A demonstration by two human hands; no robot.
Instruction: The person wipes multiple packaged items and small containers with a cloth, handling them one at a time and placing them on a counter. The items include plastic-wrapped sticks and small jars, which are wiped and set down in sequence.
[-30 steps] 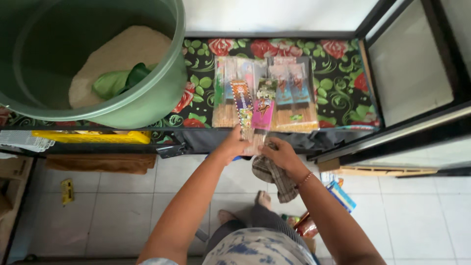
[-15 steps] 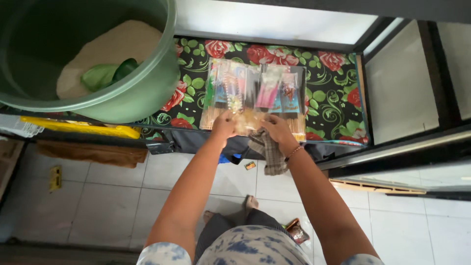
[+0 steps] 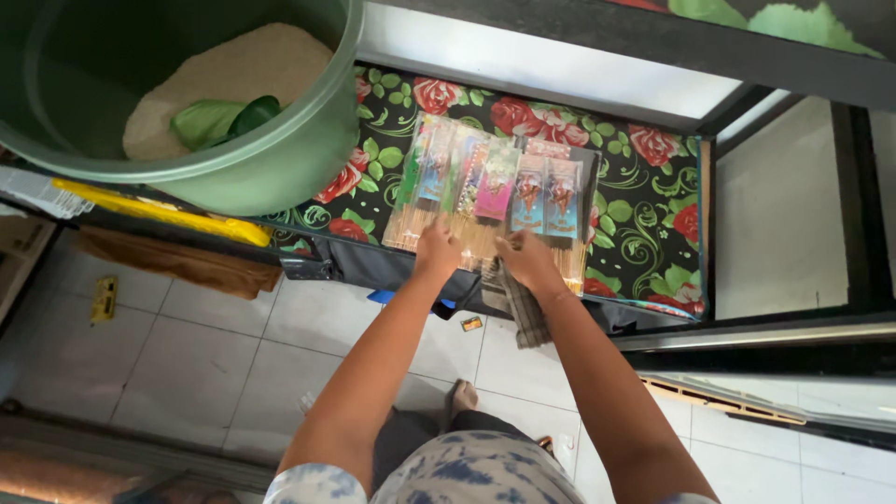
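The bucket (image 3: 280,177) is cut at the top and left edges — the right hand (image 3: 527,261) hides part of the cloth (image 3: 525,313).

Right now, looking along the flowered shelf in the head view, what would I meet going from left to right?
Green bucket holding grain, then the clear packets of sticks with the left hand and right hand on their near edge, then bare flowered cloth.
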